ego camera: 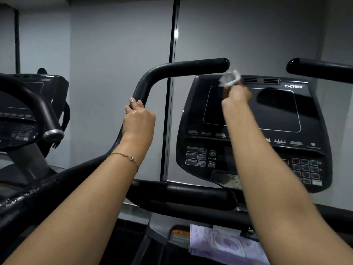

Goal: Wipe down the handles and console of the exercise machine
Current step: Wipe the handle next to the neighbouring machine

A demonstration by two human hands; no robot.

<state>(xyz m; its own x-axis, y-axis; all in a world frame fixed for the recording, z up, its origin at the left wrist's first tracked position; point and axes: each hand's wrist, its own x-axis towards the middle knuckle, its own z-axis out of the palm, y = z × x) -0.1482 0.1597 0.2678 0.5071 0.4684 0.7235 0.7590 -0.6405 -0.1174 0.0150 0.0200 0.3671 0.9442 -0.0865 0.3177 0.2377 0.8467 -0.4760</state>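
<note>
Seemingly for balance, the left hand (pixel 138 119) clamps its grip round the handle (pixel 181 68) while the right hand (pixel 237 96) pinches a wipe (pixel 230 78) against the console (pixel 277 111).

Glossy black across the console (pixel 254 131), white for its logo (pixel 293 86); matte black along the handle (pixel 181 68); white on the wipe (pixel 230 78); pale lilac on the packet (pixel 225 243); gold on the bracelet (pixel 124 156); orange on the warning label (pixel 180 233).
</note>
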